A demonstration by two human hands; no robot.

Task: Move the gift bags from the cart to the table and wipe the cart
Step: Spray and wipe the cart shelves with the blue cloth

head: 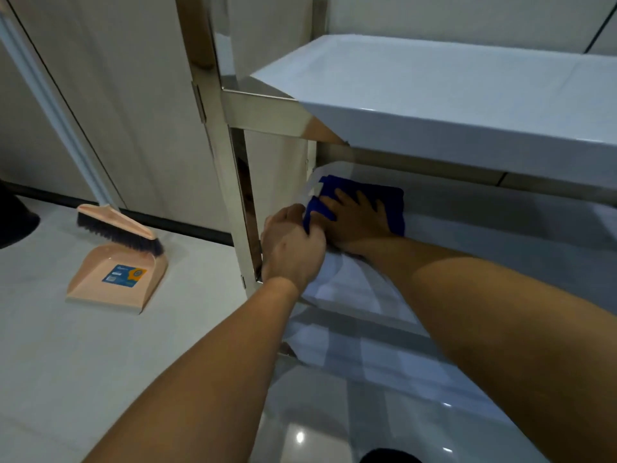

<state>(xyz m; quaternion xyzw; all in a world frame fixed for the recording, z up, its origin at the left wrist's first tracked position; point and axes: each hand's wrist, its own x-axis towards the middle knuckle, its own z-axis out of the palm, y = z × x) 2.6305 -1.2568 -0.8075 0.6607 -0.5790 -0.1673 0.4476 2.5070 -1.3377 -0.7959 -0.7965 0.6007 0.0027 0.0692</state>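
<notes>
On the cart's lower shelf [500, 235], a blue cloth [384, 198] is pressed flat by the right hand [357, 222] and pinched by the left hand [293, 248]; the dustpan [117, 279] label [124, 275] is unreadable.

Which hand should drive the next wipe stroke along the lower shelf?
Right, probably. The right hand lies flat on top of the blue cloth, pressing it onto the lower shelf. The left hand only pinches the cloth's near edge beside the cart post.
</notes>
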